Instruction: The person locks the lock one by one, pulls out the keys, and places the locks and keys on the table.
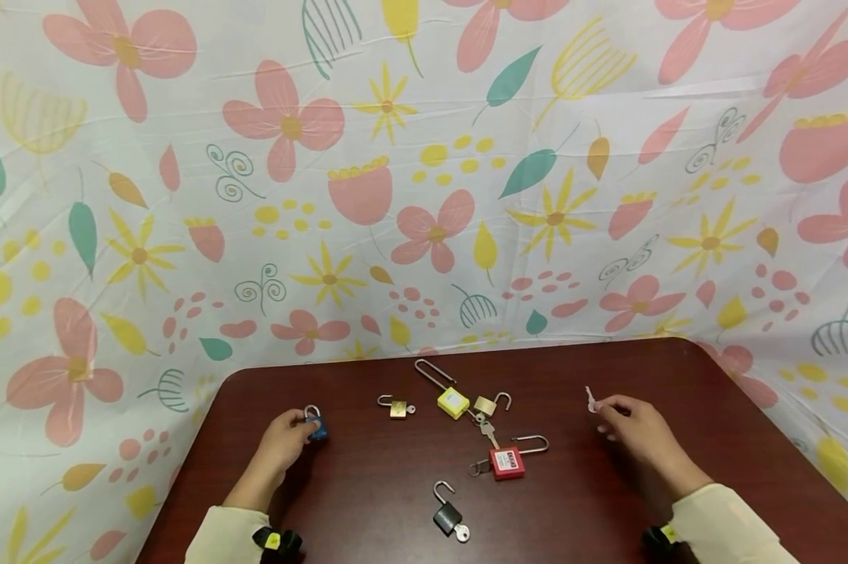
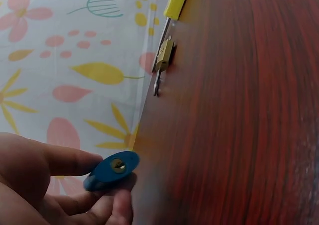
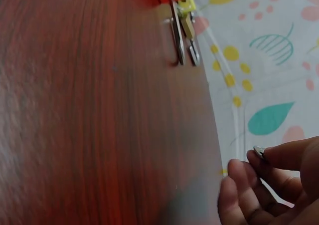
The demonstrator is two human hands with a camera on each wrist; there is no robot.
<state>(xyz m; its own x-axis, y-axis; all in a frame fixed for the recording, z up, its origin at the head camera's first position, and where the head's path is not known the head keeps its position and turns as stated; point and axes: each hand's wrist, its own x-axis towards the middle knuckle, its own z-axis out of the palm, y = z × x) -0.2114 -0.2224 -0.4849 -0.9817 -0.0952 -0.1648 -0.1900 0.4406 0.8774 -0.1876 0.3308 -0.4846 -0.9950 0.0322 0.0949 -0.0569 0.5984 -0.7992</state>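
Note:
At the table's left side my left hand (image 1: 290, 435) holds a blue padlock (image 1: 317, 427) between thumb and fingers, its shackle pointing up in the head view. The left wrist view shows the brass keyhole (image 2: 118, 165) in the padlock's blue base facing the camera, with no key in it. Over on the right, my right hand (image 1: 633, 427) pinches a small silver key (image 1: 590, 399) between thumb and forefinger. Only the end of that key (image 3: 259, 151) shows in the right wrist view. The hands are wide apart, with several padlocks lying between them.
A small brass padlock (image 1: 398, 410), a yellow padlock (image 1: 453, 403) with a long shackle, another brass padlock (image 1: 485, 406), a red padlock (image 1: 506, 463) and a black padlock (image 1: 448, 517) lie on the dark wood table (image 1: 367, 486). A flowered cloth (image 1: 424, 196) hangs behind.

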